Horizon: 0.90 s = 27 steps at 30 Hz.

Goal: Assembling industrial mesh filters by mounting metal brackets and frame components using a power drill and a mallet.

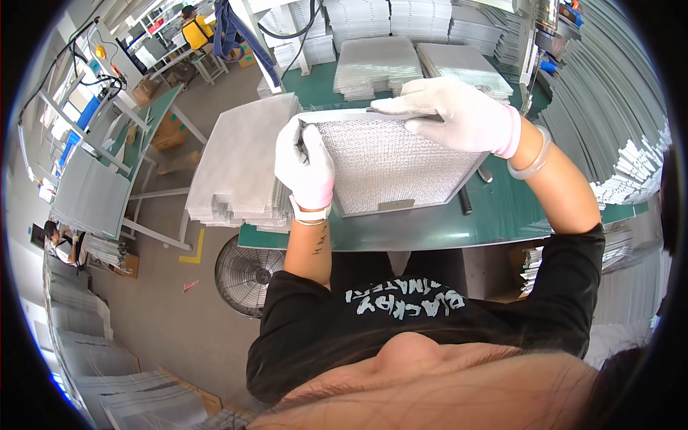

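Observation:
A framed metal mesh filter (394, 168) is tilted up over the green tabletop (358, 235), its silvery mesh facing me and a small label on its near edge. My left hand (304, 163), in a white glove, is closed on the filter's far left corner, thumb bent over the frame. My right hand (462, 115), also gloved, lies along the far edge with its fingers stretched over the frame and its thumb on the mesh side, gripping it. Just right of the filter lie a black-handled tool (466, 201) and another small tool (485, 175).
Mesh sheets (244, 154) are stacked left of the filter, with two more stacks (376, 63) (462, 66) behind. Long frame strips (602, 93) crowd the right side. A floor fan (251, 276) stands below left. Two people (195, 30) (66, 245) are farther off left.

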Motion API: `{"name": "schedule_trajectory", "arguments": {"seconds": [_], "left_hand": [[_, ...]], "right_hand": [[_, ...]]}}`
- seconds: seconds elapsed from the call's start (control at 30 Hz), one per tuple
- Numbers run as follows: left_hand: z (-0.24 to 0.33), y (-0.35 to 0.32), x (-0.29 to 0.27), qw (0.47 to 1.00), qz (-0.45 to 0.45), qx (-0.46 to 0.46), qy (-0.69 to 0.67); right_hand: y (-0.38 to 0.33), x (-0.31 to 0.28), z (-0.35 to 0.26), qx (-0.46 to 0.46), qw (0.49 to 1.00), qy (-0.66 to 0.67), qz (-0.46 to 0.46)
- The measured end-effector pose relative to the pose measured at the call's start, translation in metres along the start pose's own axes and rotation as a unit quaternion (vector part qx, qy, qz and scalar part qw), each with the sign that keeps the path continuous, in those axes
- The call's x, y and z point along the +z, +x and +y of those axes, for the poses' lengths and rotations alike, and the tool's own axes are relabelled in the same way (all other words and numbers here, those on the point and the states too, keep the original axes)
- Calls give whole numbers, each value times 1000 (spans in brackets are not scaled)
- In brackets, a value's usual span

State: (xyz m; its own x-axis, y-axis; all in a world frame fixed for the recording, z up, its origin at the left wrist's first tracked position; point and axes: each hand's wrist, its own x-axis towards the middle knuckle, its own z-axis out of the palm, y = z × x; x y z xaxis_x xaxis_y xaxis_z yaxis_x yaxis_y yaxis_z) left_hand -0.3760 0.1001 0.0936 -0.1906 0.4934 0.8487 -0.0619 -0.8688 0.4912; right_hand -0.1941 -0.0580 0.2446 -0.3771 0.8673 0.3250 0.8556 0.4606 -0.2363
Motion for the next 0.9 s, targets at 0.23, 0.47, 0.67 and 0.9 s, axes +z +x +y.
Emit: {"name": "schedule_trajectory", "arguments": {"seconds": [0.23,0.47,0.67,0.9], "left_hand": [[8,-2,-1,981,0,-113,-159],[7,11,-8,953,-64,-130,-266],[6,9,-11,936,-78,-161,-304],[5,2,-11,935,-150,-113,-299]], "right_hand": [[-2,4,-3,9,999,-34,-1],[-5,5,0,-25,999,-35,18],[-6,9,3,-39,997,-62,28],[-11,19,10,-56,983,-146,101]]}}
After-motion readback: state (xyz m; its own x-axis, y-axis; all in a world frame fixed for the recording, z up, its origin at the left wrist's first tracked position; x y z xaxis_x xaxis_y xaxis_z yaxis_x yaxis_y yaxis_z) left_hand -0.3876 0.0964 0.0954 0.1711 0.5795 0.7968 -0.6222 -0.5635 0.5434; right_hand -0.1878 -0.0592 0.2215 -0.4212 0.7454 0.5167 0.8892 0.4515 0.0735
